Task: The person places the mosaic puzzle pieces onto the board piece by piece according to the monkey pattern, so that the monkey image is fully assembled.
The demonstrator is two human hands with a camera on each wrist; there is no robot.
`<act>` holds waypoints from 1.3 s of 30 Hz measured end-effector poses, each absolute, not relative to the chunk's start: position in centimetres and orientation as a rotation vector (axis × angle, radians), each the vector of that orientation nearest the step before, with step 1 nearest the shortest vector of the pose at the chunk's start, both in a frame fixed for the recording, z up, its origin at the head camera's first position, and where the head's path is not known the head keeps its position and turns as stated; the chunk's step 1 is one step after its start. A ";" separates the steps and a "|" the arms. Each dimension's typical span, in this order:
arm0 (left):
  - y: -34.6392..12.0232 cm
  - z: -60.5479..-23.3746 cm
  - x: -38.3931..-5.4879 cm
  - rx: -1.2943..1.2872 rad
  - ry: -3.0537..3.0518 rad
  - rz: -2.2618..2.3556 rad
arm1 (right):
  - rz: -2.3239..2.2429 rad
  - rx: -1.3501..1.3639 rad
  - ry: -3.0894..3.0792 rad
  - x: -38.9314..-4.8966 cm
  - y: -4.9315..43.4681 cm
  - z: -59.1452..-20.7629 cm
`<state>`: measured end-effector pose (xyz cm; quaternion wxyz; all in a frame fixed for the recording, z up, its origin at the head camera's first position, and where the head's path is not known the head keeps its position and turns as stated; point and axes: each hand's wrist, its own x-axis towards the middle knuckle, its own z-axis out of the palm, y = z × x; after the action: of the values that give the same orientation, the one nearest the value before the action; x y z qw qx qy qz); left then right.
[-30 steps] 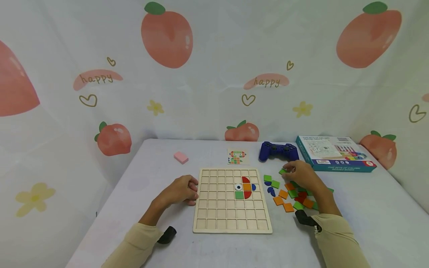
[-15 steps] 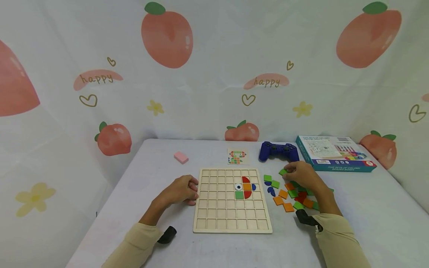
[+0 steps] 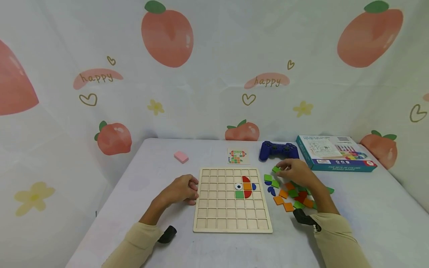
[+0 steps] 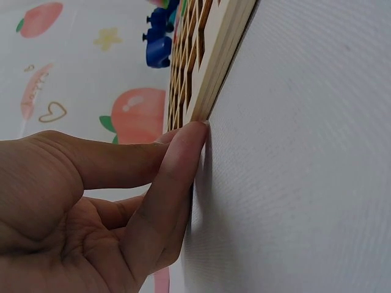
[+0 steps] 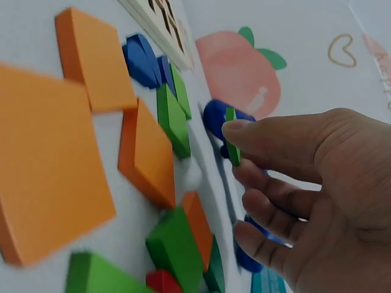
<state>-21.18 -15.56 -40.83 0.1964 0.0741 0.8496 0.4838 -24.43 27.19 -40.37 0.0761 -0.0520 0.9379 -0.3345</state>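
A pale wooden grid board [image 3: 222, 214] lies on the table, with red, orange, blue and green pieces and an eye disc in its upper right cells. At its left edge, my left hand [image 3: 182, 190] holds the board with bent fingers; in the left wrist view, the fingertips [image 4: 194, 129] meet the board's side. My right hand [image 3: 296, 172] pinches a small green square tile [image 5: 231, 137] between thumb and index finger, raised over the table. Beneath and beside that hand lie loose orange tiles [image 3: 288, 207], green tiles [image 3: 267, 178], red pieces and blue pieces [image 3: 272, 191].
Behind the board lies a picture card [image 3: 238, 156] with a coloured pattern. A blue game controller [image 3: 279, 150] and a teal-edged box [image 3: 335, 153] stand at the back right. A pink block [image 3: 181, 157] sits at the back left.
My right hand has shifted slightly left and lifted the green tile away from its place among the loose pieces. My left hand and the board stay where they were.
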 end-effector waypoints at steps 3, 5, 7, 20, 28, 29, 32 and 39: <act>-15.5 -40.9 -21.2 0.213 2.382 1.357 | -1.012 -0.206 2.807 -24.5 26.6 -40.3; -15.5 -40.9 -21.3 0.219 2.378 1.362 | -1.015 -0.241 2.809 -24.5 26.1 -40.3; -15.4 -41.0 -21.3 0.221 2.373 1.367 | -1.014 -0.272 2.810 -24.6 25.6 -40.4; -15.4 -40.9 -21.3 0.206 2.371 1.364 | -1.028 -0.495 2.737 -25.3 21.2 -41.1; -15.3 -40.9 -21.4 0.199 2.373 1.368 | -1.004 -0.664 2.734 -25.5 18.7 -41.2; -15.3 -40.8 -21.4 0.200 2.378 1.364 | -1.011 -0.686 2.733 -25.6 18.5 -41.2; -15.3 -40.8 -21.3 0.197 2.386 1.353 | -1.016 -0.760 2.730 -25.6 17.7 -41.3; -15.5 -40.9 -21.3 0.196 2.379 1.360 | -0.975 -0.783 2.729 -25.8 16.5 -41.2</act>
<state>-21.26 -15.50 -40.85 0.1959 0.0699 0.8491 0.4855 -25.81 16.53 -41.22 0.0697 -0.2603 0.9068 -0.3241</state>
